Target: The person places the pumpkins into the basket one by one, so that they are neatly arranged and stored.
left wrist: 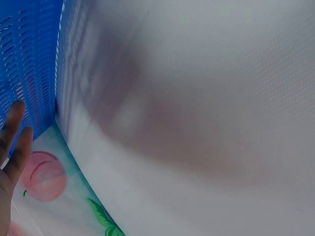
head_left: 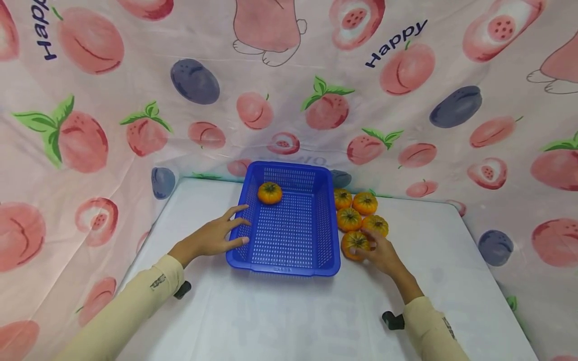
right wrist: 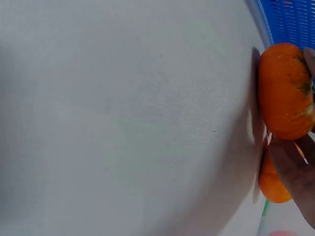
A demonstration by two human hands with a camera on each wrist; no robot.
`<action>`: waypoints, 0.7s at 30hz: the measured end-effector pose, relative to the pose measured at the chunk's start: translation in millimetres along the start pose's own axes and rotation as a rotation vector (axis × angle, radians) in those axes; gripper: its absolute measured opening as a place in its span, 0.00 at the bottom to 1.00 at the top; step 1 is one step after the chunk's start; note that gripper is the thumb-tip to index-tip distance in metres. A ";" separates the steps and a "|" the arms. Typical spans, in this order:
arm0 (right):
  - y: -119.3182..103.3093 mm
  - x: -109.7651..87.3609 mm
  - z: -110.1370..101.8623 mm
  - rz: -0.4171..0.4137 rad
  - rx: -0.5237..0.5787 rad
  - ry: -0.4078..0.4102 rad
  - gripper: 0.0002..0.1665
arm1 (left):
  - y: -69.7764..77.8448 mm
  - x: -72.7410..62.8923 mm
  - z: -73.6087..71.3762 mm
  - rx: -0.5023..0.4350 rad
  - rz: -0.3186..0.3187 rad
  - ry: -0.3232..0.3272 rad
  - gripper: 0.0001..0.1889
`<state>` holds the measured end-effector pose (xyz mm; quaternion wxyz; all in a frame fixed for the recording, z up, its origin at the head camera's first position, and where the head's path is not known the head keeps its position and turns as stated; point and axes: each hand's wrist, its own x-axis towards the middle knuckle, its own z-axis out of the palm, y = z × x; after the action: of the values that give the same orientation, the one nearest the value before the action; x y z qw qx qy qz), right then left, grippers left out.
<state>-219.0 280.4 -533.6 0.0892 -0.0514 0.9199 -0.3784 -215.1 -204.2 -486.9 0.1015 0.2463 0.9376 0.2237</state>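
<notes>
A blue perforated plastic basket (head_left: 283,271) stands on the white table, with one small orange pumpkin (head_left: 269,193) at its far left inside. Over the basket's left rim my left hand (head_left: 215,236) spreads its fingers, fairly straight. On the basket's right side, my right hand (head_left: 382,254) grips the nearest small pumpkin (head_left: 352,244) of a group, thumb on one side and fingers on the other. The right wrist view shows this gripped pumpkin (right wrist: 283,93) large, with a second pumpkin (right wrist: 273,183) partly behind a finger.
Several more small pumpkins (head_left: 349,219) sit close together along the basket's right wall. A fruit-printed cloth (head_left: 280,115) hangs behind and beside the table (head_left: 289,316). Black wrist-mounted pieces (head_left: 393,321) stick out near both sleeves.
</notes>
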 end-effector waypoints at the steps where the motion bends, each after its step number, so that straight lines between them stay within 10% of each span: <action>1: -0.2 -0.5 -0.1 0.017 -0.006 -0.012 0.52 | -0.3 0.3 0.1 0.002 0.002 -0.001 0.32; 21: -0.5 -2.2 4.0 0.099 -0.008 -0.039 0.55 | -0.5 0.9 2.7 0.007 0.021 0.028 0.27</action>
<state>-216.0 277.7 -535.8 0.1254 -0.0137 0.9209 -0.3688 -215.3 -203.1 -489.6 0.0851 0.2534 0.9370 0.2248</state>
